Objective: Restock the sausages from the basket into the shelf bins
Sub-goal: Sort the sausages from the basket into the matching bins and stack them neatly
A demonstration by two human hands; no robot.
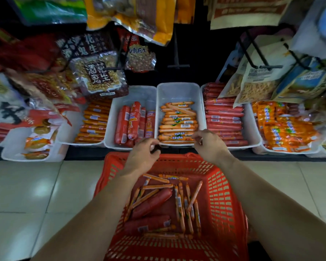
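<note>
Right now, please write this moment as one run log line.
left hand: empty | right hand: empty | both: at bin front | basket: sausages remain

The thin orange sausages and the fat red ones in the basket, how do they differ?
The orange sausages are slim, many, and scattered at all angles; the red sausages are much thicker, only two, and lie side by side on a slant. Orange ones partly overlap the red. Both lie loose in the red basket.

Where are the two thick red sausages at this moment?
In the head view, the two thick red sausages lie inside the red plastic basket, left of centre, among thin orange sausage sticks.
</note>
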